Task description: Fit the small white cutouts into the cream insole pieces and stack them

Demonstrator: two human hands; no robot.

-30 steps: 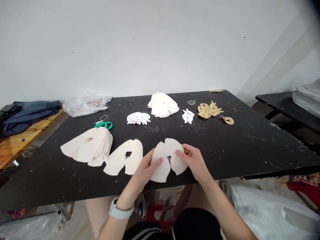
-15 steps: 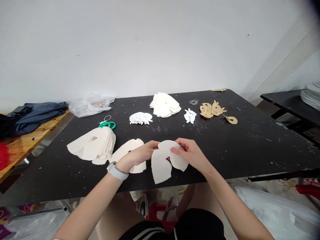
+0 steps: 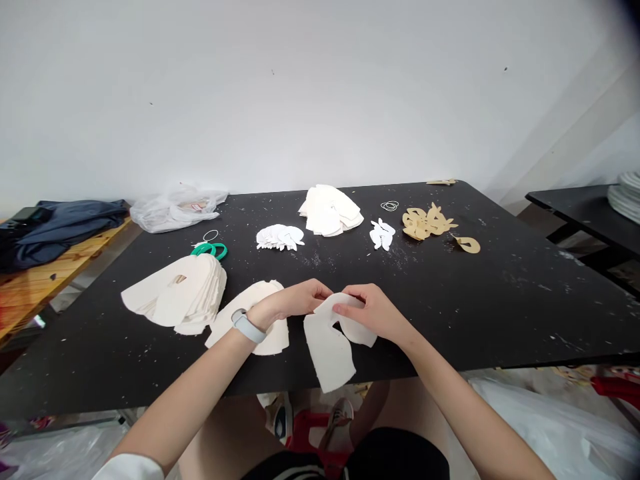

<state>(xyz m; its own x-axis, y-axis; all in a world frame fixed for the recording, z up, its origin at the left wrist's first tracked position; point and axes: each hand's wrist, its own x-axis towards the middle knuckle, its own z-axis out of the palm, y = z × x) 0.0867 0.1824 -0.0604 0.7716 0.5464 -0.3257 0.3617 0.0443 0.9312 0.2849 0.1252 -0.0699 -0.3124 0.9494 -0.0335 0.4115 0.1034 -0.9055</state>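
Note:
A white U-shaped fabric piece point(image 3: 330, 350) hangs between my hands over the table's front edge, its left flap drooping lower. My right hand point(image 3: 373, 310) pinches its upper right part, thumb on top. My left hand point(image 3: 305, 298), with a pale watch strap on the wrist, is closed at the piece's upper left edge; its fingertips are partly hidden. Under my left forearm lies another cream fabric piece point(image 3: 240, 307) of similar shape. Farther left is a thick stack of cream fabric pieces point(image 3: 185, 287) beside green-handled scissors point(image 3: 219, 251), whose blades are hidden.
On the black table point(image 3: 500, 307) sit another white stack point(image 3: 330, 212), small white cutouts point(image 3: 280, 237), more white cutouts point(image 3: 383, 235), tan cutouts point(image 3: 427, 222) and loose rubber bands point(image 3: 389, 206). A plastic bag point(image 3: 177, 208) lies at the back left. A wooden bench point(image 3: 75, 257) holds dark cloth.
The fabric piece has tilted, its top folding and its left flap dropping lower. My left hand has shifted slightly right along the top edge. The view has moved a little.

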